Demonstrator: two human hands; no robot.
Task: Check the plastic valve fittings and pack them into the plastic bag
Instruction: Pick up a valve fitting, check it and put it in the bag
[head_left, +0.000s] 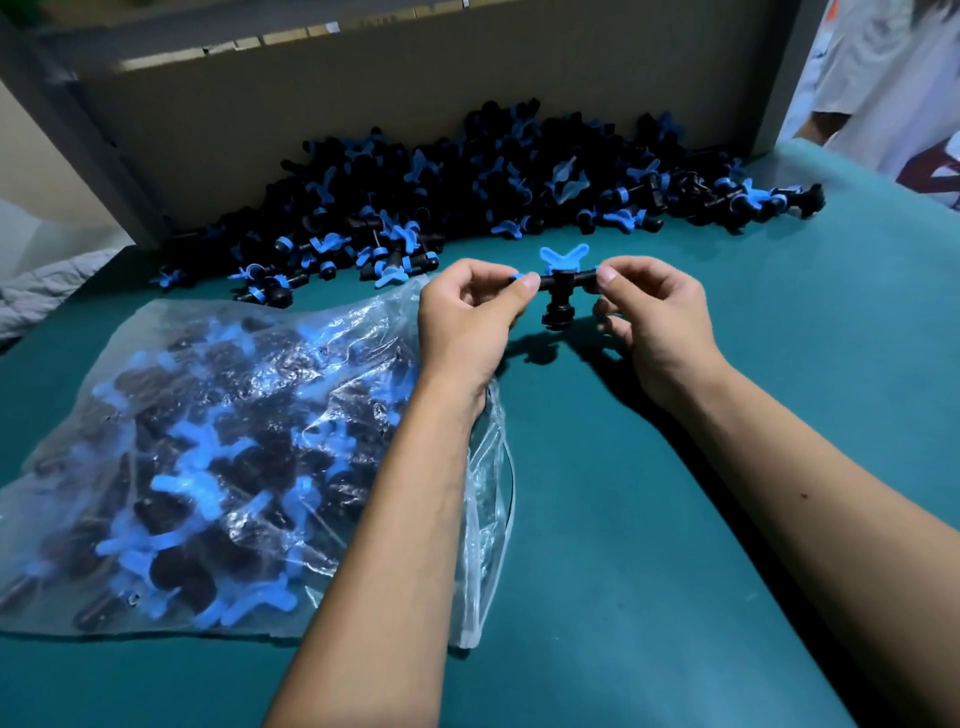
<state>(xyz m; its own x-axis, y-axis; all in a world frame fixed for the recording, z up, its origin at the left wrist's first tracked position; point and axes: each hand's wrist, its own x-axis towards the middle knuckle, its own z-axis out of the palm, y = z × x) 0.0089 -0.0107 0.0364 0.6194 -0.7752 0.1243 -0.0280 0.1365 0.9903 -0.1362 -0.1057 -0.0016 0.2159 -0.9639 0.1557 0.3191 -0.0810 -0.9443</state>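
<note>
Just above the centre of the frame, one fitting (558, 291) is being held off the table (675, 519) by both hands. Its black crossbar is being pinched at either end: the left hand (467, 322) is gripping one tip between thumb and forefinger, and the right hand (654, 322) is gripping the other tip the same way, with the remaining fingers curled loosely beneath. Held by its ends like this, the blue butterfly handle is being kept upright and the threaded stem hanging down, so the whole body is likely being left exposed for checking.

At the lower left, the bag (218, 467) is lying flat, already well filled with fittings, its open mouth being turned toward the hands, just beside the left wrist; a short sideways move would probably be enough for packing. Across the upper middle, the unchecked pile (467, 192) is being kept heaped against a cardboard wall (363, 104), within forward reach and apart from the bag, so checked and unchecked pieces are being kept separate. Much of the task is judged to be remaining.
</note>
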